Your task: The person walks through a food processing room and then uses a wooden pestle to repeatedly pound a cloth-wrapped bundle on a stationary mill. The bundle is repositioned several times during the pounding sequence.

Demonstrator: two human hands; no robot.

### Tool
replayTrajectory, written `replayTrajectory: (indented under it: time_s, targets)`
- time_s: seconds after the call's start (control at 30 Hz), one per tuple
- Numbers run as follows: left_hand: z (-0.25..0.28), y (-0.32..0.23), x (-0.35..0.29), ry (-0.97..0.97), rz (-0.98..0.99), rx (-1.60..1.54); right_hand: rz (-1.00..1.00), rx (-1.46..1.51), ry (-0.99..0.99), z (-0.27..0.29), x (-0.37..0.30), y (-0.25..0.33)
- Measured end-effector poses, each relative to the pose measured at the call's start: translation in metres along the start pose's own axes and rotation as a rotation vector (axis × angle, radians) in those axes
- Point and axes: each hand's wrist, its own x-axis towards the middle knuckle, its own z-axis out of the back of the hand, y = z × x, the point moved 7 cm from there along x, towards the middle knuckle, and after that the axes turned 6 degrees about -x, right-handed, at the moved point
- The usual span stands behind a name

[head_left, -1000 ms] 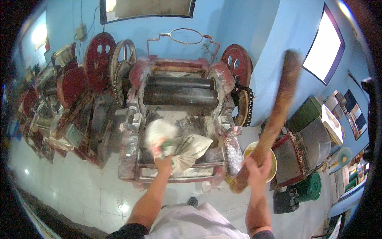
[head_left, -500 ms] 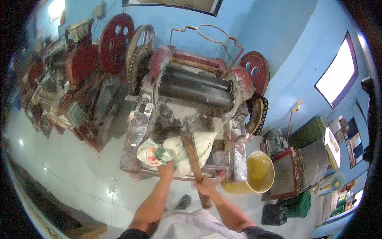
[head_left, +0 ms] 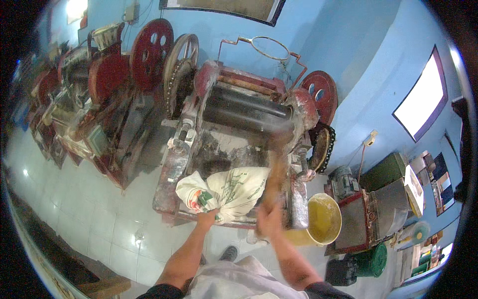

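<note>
My left hand [head_left: 208,217] is closed round the gathered neck of a white cloth sack [head_left: 238,188] with green and red print. Bulging on the right of my hand, the sack lies on the front bed of a roller machine [head_left: 172,172]. In my right hand [head_left: 269,220] is a thick wooden stick [head_left: 276,174], upright and smeared by motion at the sack's right end. Whether the stick touches the sack I cannot tell. Beyond the sack, dark rollers [head_left: 244,112] span the machine.
A yellow bucket [head_left: 324,219] stands close to the machine's front right corner. Farther right are a motor [head_left: 344,182], a reddish-framed metal machine [head_left: 348,219] and a green bin [head_left: 372,260]. Another machine with red wheels [head_left: 151,55] is on the left.
The stick has swung from across the sack's middle to its right end, carried up and right by my right hand. The sack's cloth looks fuller. My left hand keeps its grip.
</note>
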Motion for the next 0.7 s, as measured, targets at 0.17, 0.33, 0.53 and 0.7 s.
replayTrajectory:
  time_s: [0.17, 0.33, 0.53, 0.7]
  targets:
    - [0.022, -0.036, 0.001, 0.11, -0.478, 0.593, -0.058, -0.273, 0.352, -0.052, -0.059, -0.059]
    - [0.004, -0.174, -0.057, 0.258, -0.385, -0.121, -0.074, -0.064, 0.056, 0.059, -0.048, -0.027]
    - [0.022, -0.219, -0.022, 0.139, -0.29, -0.588, 0.264, 0.227, -0.415, 0.21, -0.038, 0.117]
    - [0.049, -0.211, -0.016, -0.104, -0.137, -1.078, 0.817, 0.506, -0.781, 0.339, -0.062, 0.21]
